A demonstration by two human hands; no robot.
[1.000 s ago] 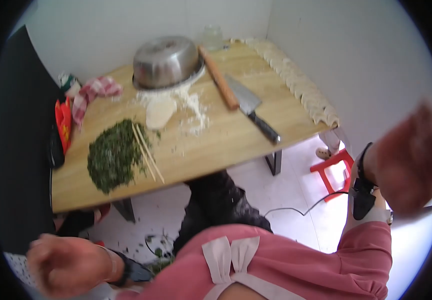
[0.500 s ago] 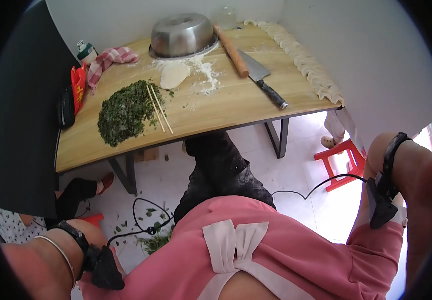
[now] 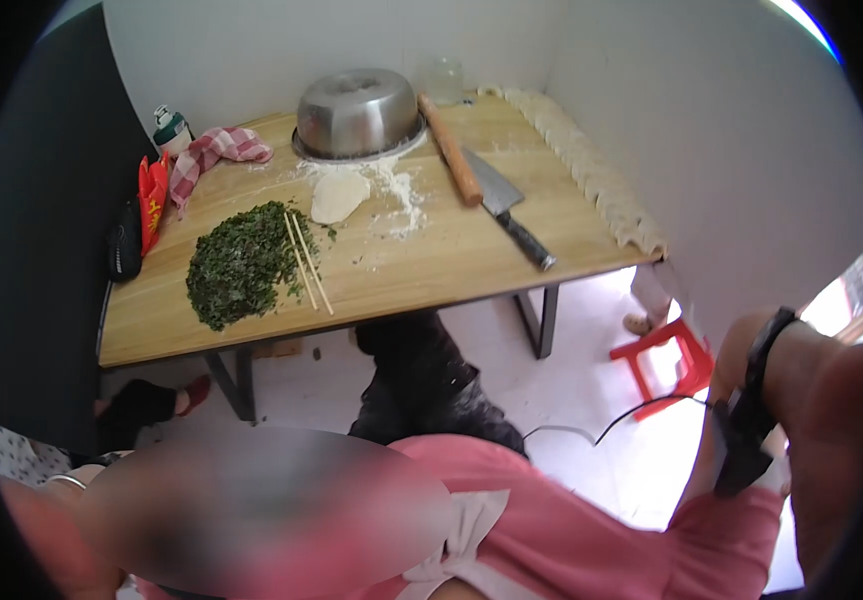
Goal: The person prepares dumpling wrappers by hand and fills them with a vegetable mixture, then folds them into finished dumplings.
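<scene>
Lying at nine o'clock, shredded greens [image 3: 242,268] neighbour smooth, flattened dough [image 3: 340,198] (ten-thirty); a domed steel basin [image 3: 357,118] blocks eleven. Left hand [image 3: 40,540] at eight, right hand [image 3: 842,430] at four: cannot tell if open.

You are seeing a checkered cloth [image 3: 232,146] lying beside a green-and-white bottle [image 3: 172,130], a red packet [image 3: 153,203] standing next to a black case [image 3: 125,243], a glass jar [image 3: 444,82] sitting near the wall [image 3: 252,50], a red stool [image 3: 694,358] standing on the floor [image 3: 572,375]
</scene>
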